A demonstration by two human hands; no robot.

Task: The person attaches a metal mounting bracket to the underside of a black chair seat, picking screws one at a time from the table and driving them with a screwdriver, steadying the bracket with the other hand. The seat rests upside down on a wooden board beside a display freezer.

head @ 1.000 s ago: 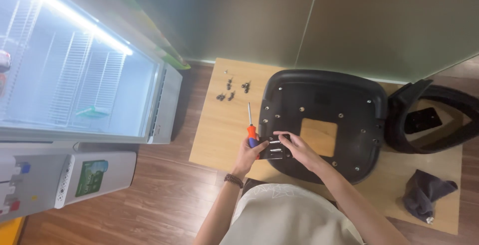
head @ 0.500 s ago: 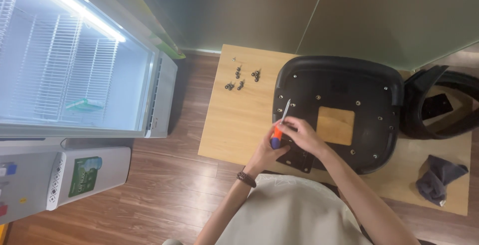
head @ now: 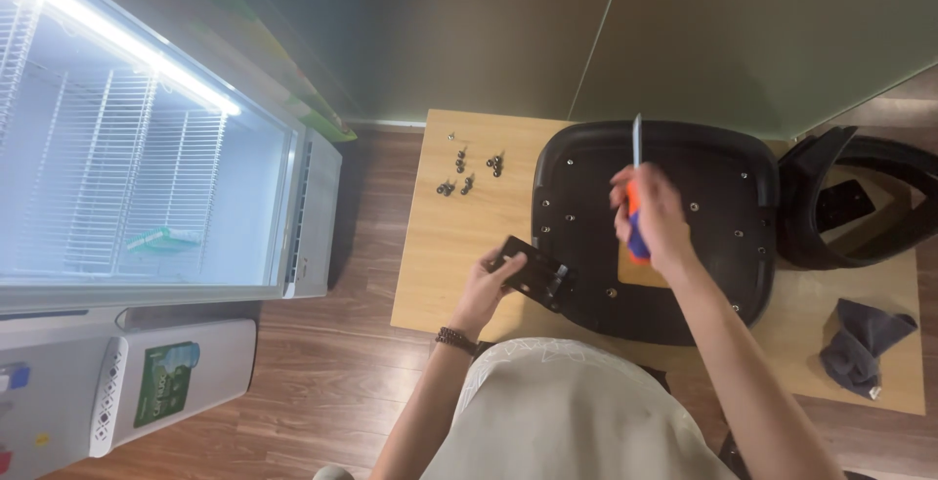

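One pale wooden board (head: 459,246) on brown plank floor (head: 332,392), lit open fridge (head: 147,177) beside

Scene viewed from a single head-worn camera, aimed steeply down over the wearer's torso, both hands framed at arm's length, wooden board (head: 445,246) and floor taken in from well above, open cooler (head: 147,177) caught at left.

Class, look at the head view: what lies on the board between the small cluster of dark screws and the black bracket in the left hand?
Only bare wooden board lies between the screws and the black bracket held by the left hand, as the head view shows.
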